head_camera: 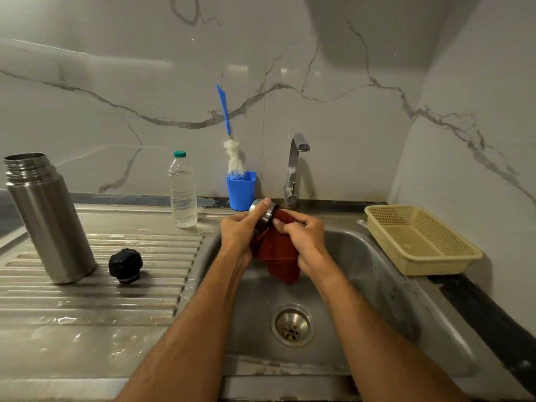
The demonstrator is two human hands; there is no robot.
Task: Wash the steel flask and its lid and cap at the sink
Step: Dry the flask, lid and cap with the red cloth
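The open steel flask (49, 219) stands upright on the ribbed drainboard at the left. Its black lid (125, 265) lies on the drainboard just right of the flask. Above the sink basin (377, 271) my left hand (240, 230) grips the steel cap (265, 214), fingers curled round it. My right hand (304, 237) holds a dark red cloth (277, 253) bunched against the cap's open end; the cloth hangs down between both hands. The cap's inside is hidden.
A tap (294, 166) stands behind the sink, with no water seen running. A blue holder (240, 190) with a bottle brush (232, 140) and a clear plastic water bottle (182, 192) stand at the back. A beige perforated basket (420, 239) sits right of the basin. The drain (293, 324) lies below my hands.
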